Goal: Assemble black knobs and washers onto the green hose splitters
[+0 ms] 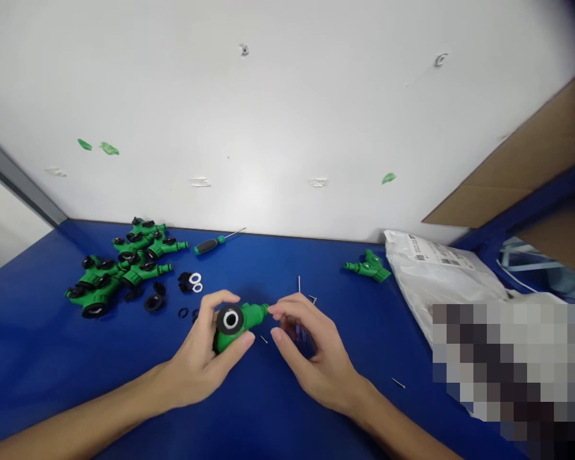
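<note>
My left hand [205, 354] is closed around a green plastic hose connector [237, 322] with a black ring and white washer facing me. My right hand [311, 348] pinches the connector's narrow right end with thumb and forefinger; the other fingers curl in. Both hands hover over the blue table [52, 358] near its middle.
A pile of green connectors [119, 268] lies at the left with loose black and white rings [191, 282]. A green-handled screwdriver [215, 243] lies by the wall. One green connector [368, 265] sits beside a white plastic bag [441, 275]. Small metal pins [299, 283] lie about.
</note>
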Available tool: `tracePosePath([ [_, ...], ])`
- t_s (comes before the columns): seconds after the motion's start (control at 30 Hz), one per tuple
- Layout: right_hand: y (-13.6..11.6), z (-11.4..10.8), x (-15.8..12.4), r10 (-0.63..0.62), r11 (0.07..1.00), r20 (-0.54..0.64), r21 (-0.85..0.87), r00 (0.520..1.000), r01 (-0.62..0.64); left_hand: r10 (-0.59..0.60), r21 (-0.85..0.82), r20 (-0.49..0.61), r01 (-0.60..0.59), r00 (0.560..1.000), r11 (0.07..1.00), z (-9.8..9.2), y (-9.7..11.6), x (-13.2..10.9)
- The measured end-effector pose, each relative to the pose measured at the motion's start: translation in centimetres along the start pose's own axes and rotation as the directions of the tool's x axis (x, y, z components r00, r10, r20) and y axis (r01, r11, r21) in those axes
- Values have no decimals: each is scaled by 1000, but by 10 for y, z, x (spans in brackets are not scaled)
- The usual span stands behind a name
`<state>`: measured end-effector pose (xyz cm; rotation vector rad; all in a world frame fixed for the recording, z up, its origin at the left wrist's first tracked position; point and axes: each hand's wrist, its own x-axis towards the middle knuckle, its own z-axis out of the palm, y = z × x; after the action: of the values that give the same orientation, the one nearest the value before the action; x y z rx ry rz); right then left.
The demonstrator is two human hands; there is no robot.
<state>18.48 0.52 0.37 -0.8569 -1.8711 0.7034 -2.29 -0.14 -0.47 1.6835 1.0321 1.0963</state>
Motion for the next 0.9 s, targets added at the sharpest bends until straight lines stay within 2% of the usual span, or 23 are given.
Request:
tracePosePath([
  [0.03,-1,1,-1,-8,1000,18,8,1000,8,84,4,40,-84,996,996,0,-1,-3],
  [0.1,-2,2,-4,-7,1000,54,27,999,5,181,-7,80,-180,980,984,0,-2,-8],
  [0.23,-2,5,-8,7,998,103,55,995,-13,196,-7,111,-197,974,980,-1,0,-10],
  [0.37,-1,7,-9,21,999,151,38,988,-27,249,80,118,-259,961,962,-5,-6,-13],
  [0.53,-2,7,-7,-6,998,141,61,990,-2,370,99,155,-387,916,917,-9,-15,-13],
  [0.63,-3,8,-6,-15,998,139,64,990,6,398,98,137,-412,907,906,-9,-19,-12],
  [0.77,-4,8,-7,21,998,157,57,987,-30,400,87,62,-405,914,910,-7,-22,-14],
  [0.9,-4,8,-8,23,998,153,53,988,-32,406,32,49,-408,912,912,-5,-21,-15],
])
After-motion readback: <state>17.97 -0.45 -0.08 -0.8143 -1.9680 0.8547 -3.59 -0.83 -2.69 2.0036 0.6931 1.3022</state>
